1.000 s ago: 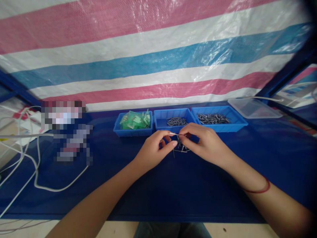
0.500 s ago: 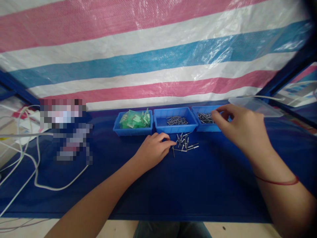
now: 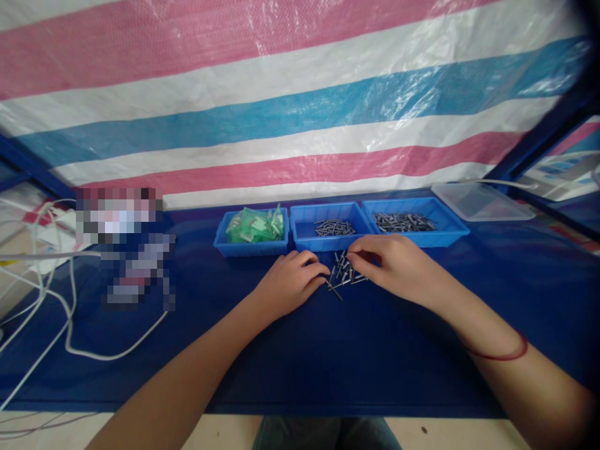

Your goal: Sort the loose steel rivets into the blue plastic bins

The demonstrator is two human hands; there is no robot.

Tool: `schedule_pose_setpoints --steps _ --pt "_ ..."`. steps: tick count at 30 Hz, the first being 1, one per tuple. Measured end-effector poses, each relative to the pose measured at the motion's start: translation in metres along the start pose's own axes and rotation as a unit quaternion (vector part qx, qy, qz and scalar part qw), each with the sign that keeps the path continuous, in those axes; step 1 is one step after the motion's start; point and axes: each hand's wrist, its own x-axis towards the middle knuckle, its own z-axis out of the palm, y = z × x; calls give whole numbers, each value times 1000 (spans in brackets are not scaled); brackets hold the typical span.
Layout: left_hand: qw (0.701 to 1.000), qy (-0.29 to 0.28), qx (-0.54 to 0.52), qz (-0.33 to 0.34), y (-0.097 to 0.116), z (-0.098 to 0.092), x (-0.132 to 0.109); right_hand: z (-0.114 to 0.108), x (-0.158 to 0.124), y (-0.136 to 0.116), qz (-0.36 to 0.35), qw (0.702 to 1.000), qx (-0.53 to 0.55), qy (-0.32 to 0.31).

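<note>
A small pile of metal blind rivets (image 3: pixel 345 271) lies on the blue table in front of the middle blue bin (image 3: pixel 300 240). At the left of the pile is my left hand (image 3: pixel 293 281), fingers curled, with a rivet (image 3: pixel 335 291) slanting out from its fingertips. My right hand (image 3: pixel 403 265) comes in from the other side, thumb and forefinger pinched on a rivet at the pile's upper right. More rivets (image 3: pixel 335 228) lie in the middle bin. The right blue bin (image 3: pixel 445 232) holds a larger heap of rivets (image 3: pixel 404 222).
The left blue bin (image 3: pixel 250 250) contains green plastic packets (image 3: pixel 255 226). A clear plastic lid (image 3: pixel 482 201) lies at the back right. White cables (image 3: pixel 70 312) loop over the table's left side, beside a pixelated patch. A striped sheet (image 3: pixel 281 137) hangs behind the bins.
My right hand has moved left and down from the right bin to the rivet pile. My left hand stays almost in place, while the rivet at its fingertips has turned to a slant.
</note>
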Motion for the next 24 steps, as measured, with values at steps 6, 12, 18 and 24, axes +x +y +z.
schedule_pose_setpoints --steps 6,12,18,24 --pt "1000 -3 -6 9 1 2 -1 3 1 2 -15 1000 -10 -15" --pt "998 40 -31 -33 -1 0 -1 5 1 3 1 1000 4 -23" --pt "967 159 -163 -113 2 0 1 16 0 -8 36 989 139 28" --pt "942 172 -246 -151 14 6 1 27 3 -19 85 942 314 84"
